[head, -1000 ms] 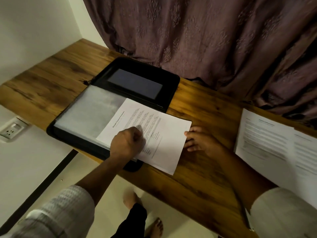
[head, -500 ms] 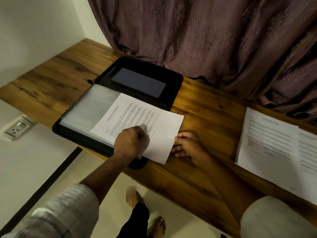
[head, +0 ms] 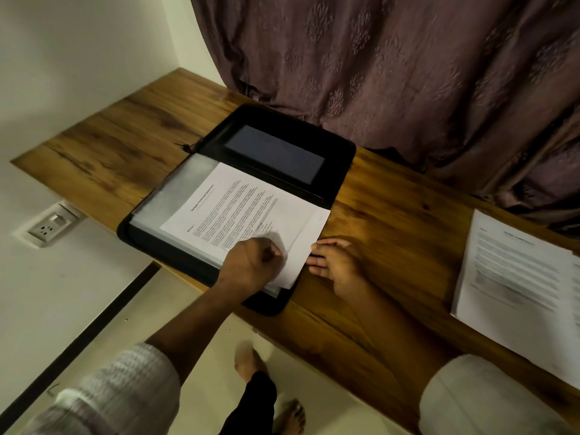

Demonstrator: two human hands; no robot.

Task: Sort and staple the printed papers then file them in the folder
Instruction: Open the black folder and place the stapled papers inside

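The left hand [head: 251,262] pinches the sleeve [head: 175,196] of the folder [head: 282,146], seemingly to hold it open. The right hand [head: 335,262], fingers straight, touches the edge of the paper [head: 238,208], likely to slide it in.

The printed paper [head: 238,208] is headed "Sample Financial Statement"; smaller print unreadable.

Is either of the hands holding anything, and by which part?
The left hand seems to pinch the clear plastic sleeve at its open edge, over the white printed sheet. The right hand holds nothing; its straight fingers touch that sheet's edge.
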